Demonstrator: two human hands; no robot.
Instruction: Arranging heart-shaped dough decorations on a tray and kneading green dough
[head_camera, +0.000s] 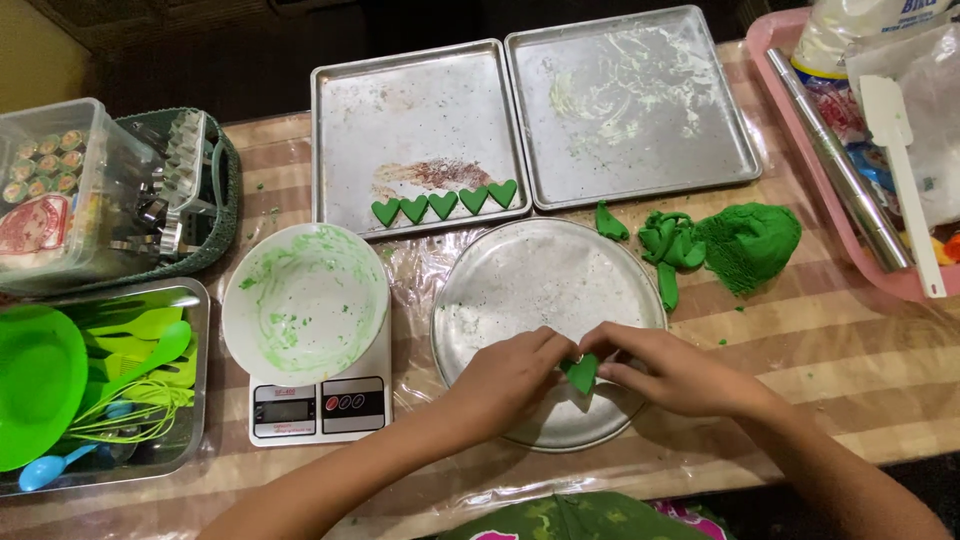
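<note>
Fingers of the left hand (510, 378) and right hand (672, 372) pinch one green dough piece (581, 372) over the round metal pan (530, 275). Behind that pan, a baking tray (420, 100) holds five green hearts (444, 205); left of it, a smeared white bowl (305, 300) sits on a scale (320, 408).

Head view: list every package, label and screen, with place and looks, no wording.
Scale display: small dark rectangle on the white kitchen scale's front, beside round buttons.
Clear plastic tub: far left, red-and-white label on its side.
Plastic bags: pink tray, top right, clear and white with blue print.
</note>
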